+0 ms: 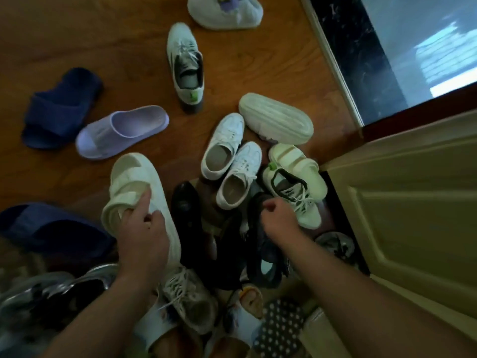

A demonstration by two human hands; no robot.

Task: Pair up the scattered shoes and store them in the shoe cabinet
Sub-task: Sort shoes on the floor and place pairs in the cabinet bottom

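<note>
My left hand (144,229) grips a cream two-strap sandal (134,182) by its rear strap, low over the wooden floor. My right hand (280,219) is closed on a dark sneaker (265,257) in the pile. The matching cream sandal (291,157) lies by the open cabinet door (402,192), partly under a pale green-and-white sneaker (296,195). Two white sneakers (232,158) rest side by side in the middle. A black leather shoe (185,202) lies between my hands.
On the floor lie a lilac slide (121,131), a navy slide (62,107), another navy slide (49,228), a second green-white sneaker (185,65), an upturned pale sole (276,117) and fluffy slippers (224,11). More shoes crowd the bottom. A dark glass door (387,52) stands at the right.
</note>
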